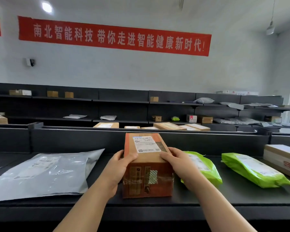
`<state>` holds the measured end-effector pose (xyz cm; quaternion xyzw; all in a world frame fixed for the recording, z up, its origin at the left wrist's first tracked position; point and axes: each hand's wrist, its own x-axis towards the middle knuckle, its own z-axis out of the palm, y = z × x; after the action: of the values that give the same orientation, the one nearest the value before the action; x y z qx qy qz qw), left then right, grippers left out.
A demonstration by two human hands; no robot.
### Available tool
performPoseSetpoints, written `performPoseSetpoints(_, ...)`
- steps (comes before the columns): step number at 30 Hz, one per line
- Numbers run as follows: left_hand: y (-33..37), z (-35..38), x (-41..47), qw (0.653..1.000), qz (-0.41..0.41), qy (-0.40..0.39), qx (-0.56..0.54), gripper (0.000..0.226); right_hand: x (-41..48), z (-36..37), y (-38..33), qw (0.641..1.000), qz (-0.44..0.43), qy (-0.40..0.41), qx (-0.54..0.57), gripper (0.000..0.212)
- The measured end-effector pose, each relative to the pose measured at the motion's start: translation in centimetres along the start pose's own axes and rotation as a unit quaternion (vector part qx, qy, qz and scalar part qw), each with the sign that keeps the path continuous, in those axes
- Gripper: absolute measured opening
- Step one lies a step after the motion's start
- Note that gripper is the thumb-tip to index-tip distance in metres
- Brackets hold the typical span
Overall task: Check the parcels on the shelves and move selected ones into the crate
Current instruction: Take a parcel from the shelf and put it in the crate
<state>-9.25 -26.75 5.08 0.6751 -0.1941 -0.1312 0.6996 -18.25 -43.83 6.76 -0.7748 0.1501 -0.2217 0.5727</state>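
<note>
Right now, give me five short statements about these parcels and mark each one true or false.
1. The left hand and right hand hold the box. True.
2. A grey bag lies left of the box. True.
3. The box's label faces down. False: the label is on top, in view.
4. Three green bags lie right of the box. False: two green bags.
5. The banner is red. True.

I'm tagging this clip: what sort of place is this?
Likely a parcel depot or pickup station. Dark shelves line the wall with scattered boxes and mailers; the left hand and right hand grip a cardboard box bearing a shipping label, between a grey mailer and a green mailer.
</note>
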Motion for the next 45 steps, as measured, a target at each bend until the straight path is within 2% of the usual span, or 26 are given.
performPoseSetpoints(6,-1.0,-0.3,-1.7,0.995,0.058,-0.018,-0.076,0.07,-1.1,-0.4,1.2,0.991,-0.038,-0.033,0.124,0.054)
performPoseSetpoints(9,-1.3,-0.2,-2.9,0.993,0.091,-0.027,-0.073,0.081,-1.8,-0.3,1.8,0.98,-0.07,-0.063,0.177,0.056)
performPoseSetpoints(11,-1.4,-0.2,-3.7,0.991,0.112,-0.032,-0.065,0.087,-2.2,-0.3,2.5,0.974,-0.093,-0.081,0.192,0.065)
performPoseSetpoints(14,-1.6,0.0,-4.3,0.988,0.135,-0.031,-0.065,0.09,-2.5,-0.2,3.1,0.969,-0.12,-0.09,0.195,0.073)
performPoseSetpoints(22,-1.4,0.8,-5.1,0.984,0.149,0.0,-0.099,0.07,-3.4,-0.1,3.4,0.964,-0.18,-0.088,0.172,0.072)
performPoseSetpoints(26,-1.5,0.7,-5.1,0.983,0.152,-0.003,-0.106,0.068,-3.5,0.0,3.5,0.961,-0.191,-0.093,0.176,0.074)
performPoseSetpoints(41,-1.7,0.2,-4.7,0.985,0.148,-0.015,-0.093,0.076,-3.5,0.3,3.5,0.963,-0.172,-0.083,0.192,0.079)
performPoseSetpoints(45,-1.3,0.0,-4.4,0.986,0.143,-0.008,-0.09,0.076,-3.5,0.5,2.9,0.967,-0.156,-0.057,0.194,0.072)
